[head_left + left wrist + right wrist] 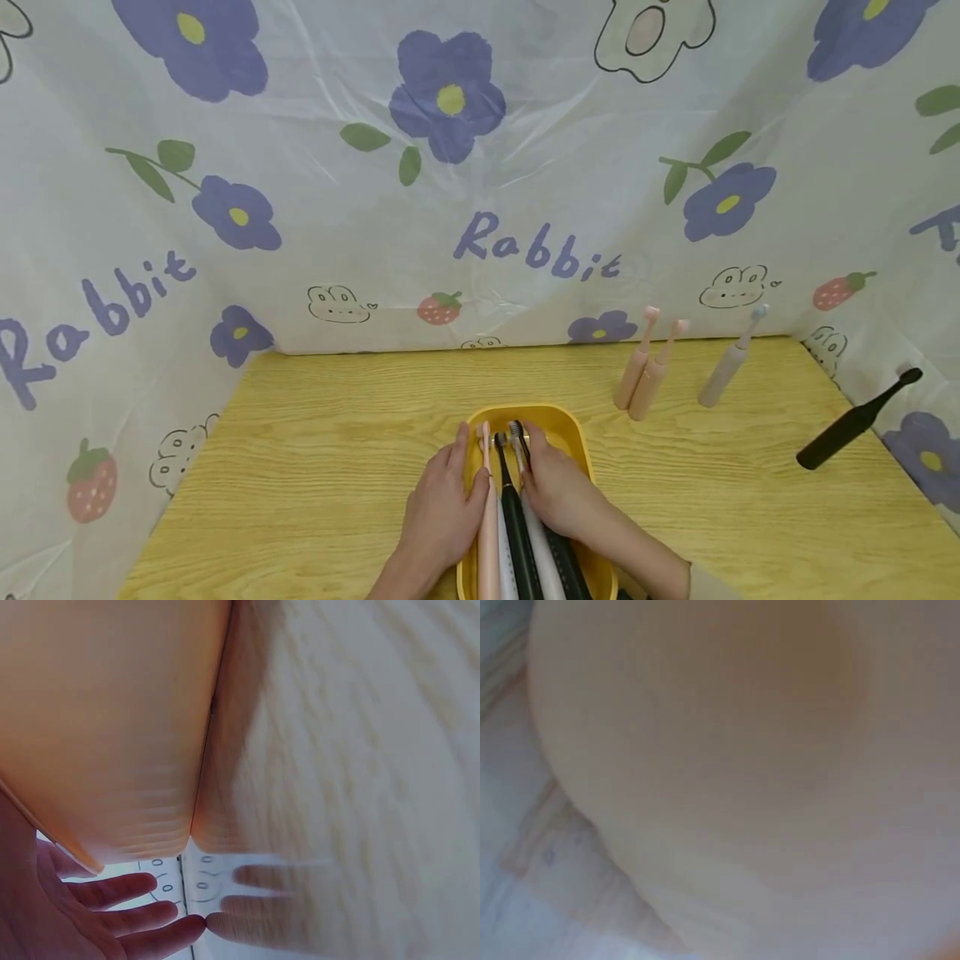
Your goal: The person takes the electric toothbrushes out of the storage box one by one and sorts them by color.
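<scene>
A yellow tray holds several electric toothbrushes lying side by side. Among them are a pink toothbrush, a dark green one, a white one and a black toothbrush. My left hand lies along the tray's left rim, its thumb at the pink toothbrush. In the left wrist view, its fingers are straight and spread outside the tray wall. Inside the right rim, my right hand grips the black toothbrush, covering its middle; its far fingers are hidden. The right wrist view is blurred.
On the wooden table, two pink toothbrushes stand upright beyond the tray, right of it. A grey toothbrush stands farther right, and another black toothbrush near the right edge. A printed sheet hangs behind and at both sides.
</scene>
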Demonstrator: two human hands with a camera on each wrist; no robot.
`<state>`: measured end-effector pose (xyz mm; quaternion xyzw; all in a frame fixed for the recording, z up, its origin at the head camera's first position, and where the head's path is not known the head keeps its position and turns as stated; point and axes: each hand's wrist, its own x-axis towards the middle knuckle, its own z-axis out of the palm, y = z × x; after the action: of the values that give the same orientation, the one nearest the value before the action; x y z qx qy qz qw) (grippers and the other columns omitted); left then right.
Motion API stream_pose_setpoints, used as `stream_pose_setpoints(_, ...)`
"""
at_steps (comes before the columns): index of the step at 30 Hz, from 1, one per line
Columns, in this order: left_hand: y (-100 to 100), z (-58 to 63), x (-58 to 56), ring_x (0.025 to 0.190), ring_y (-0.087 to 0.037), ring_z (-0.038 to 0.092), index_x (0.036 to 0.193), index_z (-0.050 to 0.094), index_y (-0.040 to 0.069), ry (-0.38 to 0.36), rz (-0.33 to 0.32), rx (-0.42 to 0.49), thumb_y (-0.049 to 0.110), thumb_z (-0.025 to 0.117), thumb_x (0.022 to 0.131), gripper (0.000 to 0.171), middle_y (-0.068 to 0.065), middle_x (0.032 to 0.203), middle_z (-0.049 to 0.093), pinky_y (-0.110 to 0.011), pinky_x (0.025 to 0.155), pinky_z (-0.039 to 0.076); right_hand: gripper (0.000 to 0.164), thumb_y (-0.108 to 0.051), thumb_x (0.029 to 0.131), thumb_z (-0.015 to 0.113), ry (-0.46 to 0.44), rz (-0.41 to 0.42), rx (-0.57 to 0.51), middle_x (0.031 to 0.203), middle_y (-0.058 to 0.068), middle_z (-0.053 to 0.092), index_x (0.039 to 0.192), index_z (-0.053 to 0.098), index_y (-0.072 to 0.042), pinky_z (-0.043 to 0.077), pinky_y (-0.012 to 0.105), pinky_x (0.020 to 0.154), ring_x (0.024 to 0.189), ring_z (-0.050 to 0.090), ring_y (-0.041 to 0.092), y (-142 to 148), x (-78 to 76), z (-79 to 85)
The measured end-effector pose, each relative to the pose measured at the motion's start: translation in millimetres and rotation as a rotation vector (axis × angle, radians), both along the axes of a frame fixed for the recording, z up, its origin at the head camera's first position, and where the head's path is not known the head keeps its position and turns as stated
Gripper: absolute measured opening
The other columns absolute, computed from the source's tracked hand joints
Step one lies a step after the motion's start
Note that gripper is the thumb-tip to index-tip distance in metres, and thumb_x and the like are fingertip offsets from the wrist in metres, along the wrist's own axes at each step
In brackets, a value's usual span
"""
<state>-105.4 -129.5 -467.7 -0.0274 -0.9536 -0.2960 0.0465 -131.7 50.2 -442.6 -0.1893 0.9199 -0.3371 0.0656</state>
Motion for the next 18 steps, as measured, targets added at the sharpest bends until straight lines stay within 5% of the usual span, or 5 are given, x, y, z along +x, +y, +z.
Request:
stream_pose_setpoints(8, 0, 0.7, 0.6, 0.122, -0.037, 0.058, 0.159, 0.037, 0.006, -0.011, -0.001, 0.007, 0.031, 0.058, 0.103, 0.065, -0.023, 0.138, 0.057, -0.056, 0.095, 0.052, 0.059, -0.009, 0.101, 0.063, -0.322, 0.125, -0.173, 0.099, 0.012, 0.070, 0.149, 0.036, 0.010, 0.056, 0.043, 0.072, 0.084, 0.066, 0.021, 20, -3.8, 14.4)
stream_pose_setpoints(14, 0, 1.5, 1.1, 0.122, -0.036, 0.059, 0.160, 0.036, 0.007, -0.026, 0.008, 0.006, 0.032, 0.058, 0.103, 0.066, -0.022, 0.137, 0.058, -0.055, 0.095, 0.052, 0.040, -0.012, 0.098, 0.069, -0.447, 0.270, -0.298, 0.103, 0.008, 0.070, 0.132, 0.056, 0.005, 0.055, 0.036, 0.074, 0.089, 0.065, 0.020, 39, -3.0, 16.0)
stream_pose_setpoints(18, 1, 1.7, 0.9, 0.122, -0.036, 0.058, 0.160, 0.036, 0.008, -0.029, 0.014, 0.003, 0.032, 0.058, 0.103, 0.066, -0.022, 0.137, 0.058, -0.055, 0.096, 0.052, 0.033, -0.021, 0.100, 0.069, -0.470, 0.396, -0.328, 0.100, 0.002, 0.069, 0.126, 0.060, -0.003, 0.056, 0.031, 0.069, 0.086, 0.064, 0.015, 53, -6.7, -1.3)
